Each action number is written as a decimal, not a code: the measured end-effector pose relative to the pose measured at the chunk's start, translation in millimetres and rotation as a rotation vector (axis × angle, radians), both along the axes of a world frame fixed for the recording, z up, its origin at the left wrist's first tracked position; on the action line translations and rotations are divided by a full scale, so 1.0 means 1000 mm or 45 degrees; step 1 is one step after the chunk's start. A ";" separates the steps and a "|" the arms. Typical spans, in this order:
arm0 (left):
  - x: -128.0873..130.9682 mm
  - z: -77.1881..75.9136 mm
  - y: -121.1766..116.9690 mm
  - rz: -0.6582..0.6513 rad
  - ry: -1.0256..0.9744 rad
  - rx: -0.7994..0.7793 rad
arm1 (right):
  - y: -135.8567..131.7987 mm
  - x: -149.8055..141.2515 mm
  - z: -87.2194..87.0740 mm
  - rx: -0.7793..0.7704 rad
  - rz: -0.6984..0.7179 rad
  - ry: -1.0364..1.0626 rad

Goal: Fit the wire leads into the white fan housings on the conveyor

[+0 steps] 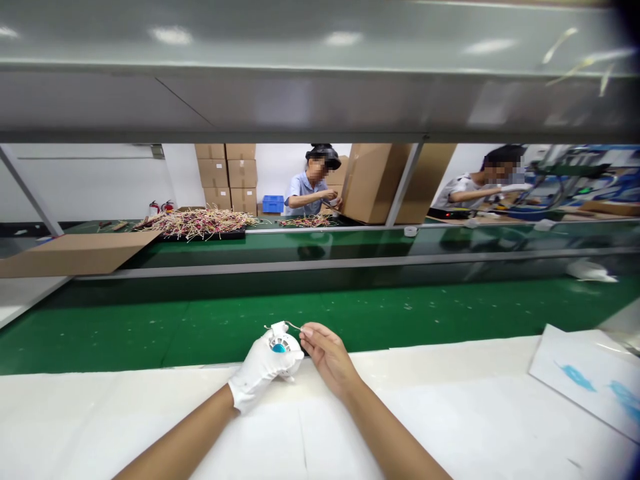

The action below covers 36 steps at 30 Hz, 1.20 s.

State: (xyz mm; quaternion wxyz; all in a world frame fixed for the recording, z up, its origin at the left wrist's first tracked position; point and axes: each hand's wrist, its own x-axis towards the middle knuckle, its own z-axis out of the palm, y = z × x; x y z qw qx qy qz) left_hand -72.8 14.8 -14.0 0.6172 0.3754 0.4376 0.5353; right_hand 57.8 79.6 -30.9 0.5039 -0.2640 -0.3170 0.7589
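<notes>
My left hand [263,370], in a white glove, is closed around a small round white part [279,346] with a slotted ring and a shiny blue centre. A thin wire [293,325] comes out of the top of this part. My right hand [327,357], which is bare, pinches the wire's free end between thumb and fingertips, just right of the part. Both hands are above the front edge of the white work surface [200,433]. The glove hides the lower side of the part.
A green conveyor belt [150,333] runs across beyond my hands. White sheets with blue marks [575,377] lie at right. Cardboard [80,253] juts in at left. Across the belt are heaped wires [200,222], a large carton [375,183] and two people. A metal shelf [300,100] hangs overhead.
</notes>
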 end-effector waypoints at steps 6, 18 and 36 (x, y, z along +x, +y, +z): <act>0.013 -0.003 0.006 0.148 0.239 0.096 | 0.000 0.000 -0.002 0.069 -0.073 -0.085; 0.018 0.008 -0.006 0.349 1.270 0.277 | -0.002 0.000 -0.003 0.173 -0.058 -0.120; 0.025 0.013 -0.006 0.170 0.892 0.377 | -0.017 -0.013 -0.002 0.002 -0.119 -0.142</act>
